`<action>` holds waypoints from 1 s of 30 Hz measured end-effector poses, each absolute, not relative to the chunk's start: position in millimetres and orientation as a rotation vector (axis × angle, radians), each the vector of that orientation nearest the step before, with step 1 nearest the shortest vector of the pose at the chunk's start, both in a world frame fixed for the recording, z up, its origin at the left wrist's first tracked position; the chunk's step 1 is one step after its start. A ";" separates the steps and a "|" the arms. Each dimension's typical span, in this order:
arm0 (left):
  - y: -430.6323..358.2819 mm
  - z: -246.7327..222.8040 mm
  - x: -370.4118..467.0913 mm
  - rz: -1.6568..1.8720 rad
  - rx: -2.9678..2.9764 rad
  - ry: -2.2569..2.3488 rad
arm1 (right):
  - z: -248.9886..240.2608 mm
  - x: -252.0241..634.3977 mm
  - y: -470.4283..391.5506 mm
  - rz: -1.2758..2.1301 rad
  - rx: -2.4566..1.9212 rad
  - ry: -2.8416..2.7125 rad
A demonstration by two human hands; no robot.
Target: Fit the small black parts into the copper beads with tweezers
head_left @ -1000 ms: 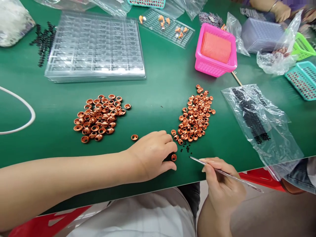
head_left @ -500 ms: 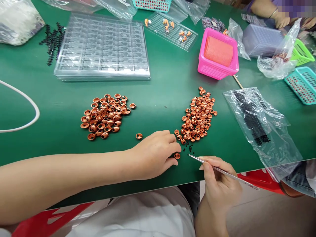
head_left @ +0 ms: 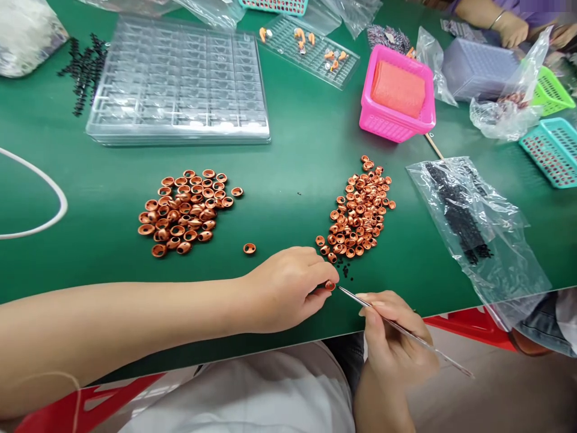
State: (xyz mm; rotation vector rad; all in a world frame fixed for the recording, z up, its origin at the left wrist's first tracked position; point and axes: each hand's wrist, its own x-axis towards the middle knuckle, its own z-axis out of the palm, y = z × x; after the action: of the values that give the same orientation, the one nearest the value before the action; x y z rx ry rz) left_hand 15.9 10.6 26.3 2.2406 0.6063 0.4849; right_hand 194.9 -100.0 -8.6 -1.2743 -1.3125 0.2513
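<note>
Near the table's front edge, my left hand (head_left: pixel 293 288) pinches a small copper-coloured cup (head_left: pixel 330 285) between thumb and fingers. My right hand (head_left: pixel 396 334) grips thin metal tweezers (head_left: pixel 406 332), whose tip lies just right of that cup. Tiny black pieces (head_left: pixel 345 270) are scattered just above the tip. Beyond them is a pile of copper cups (head_left: pixel 360 210). A second copper pile (head_left: pixel 180 210) sits to the left, and a single cup (head_left: pixel 249 248) rests between the piles, above my left wrist.
Clear plastic trays (head_left: pixel 180 84) stand at the back left. A pink basket (head_left: pixel 396 96) holds an orange-red block. A plastic bag (head_left: pixel 478 222) with black strips lies at right, near turquoise and green baskets. Another person's hand (head_left: pixel 514 31) is at the far right.
My left hand has moved slightly right with the cup. The tweezer tip has moved slightly left and down, away from the black pieces, and is now close to the cup.
</note>
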 end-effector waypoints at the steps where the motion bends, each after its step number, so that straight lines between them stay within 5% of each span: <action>1: 10.7 26.0 16.6 0.482 2.227 0.594 | -9.1 194.6 -100.3 0.245 -1.273 -1.322; 30: 16.3 21.1 18.3 0.455 2.147 0.585 | -7.0 196.6 -105.6 0.235 -1.347 -1.579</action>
State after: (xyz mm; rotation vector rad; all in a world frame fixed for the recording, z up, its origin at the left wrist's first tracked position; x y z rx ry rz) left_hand 18.3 16.3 21.1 2.1469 0.5847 0.4547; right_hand 196.6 -105.6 -7.0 -1.3475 -1.5794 0.2347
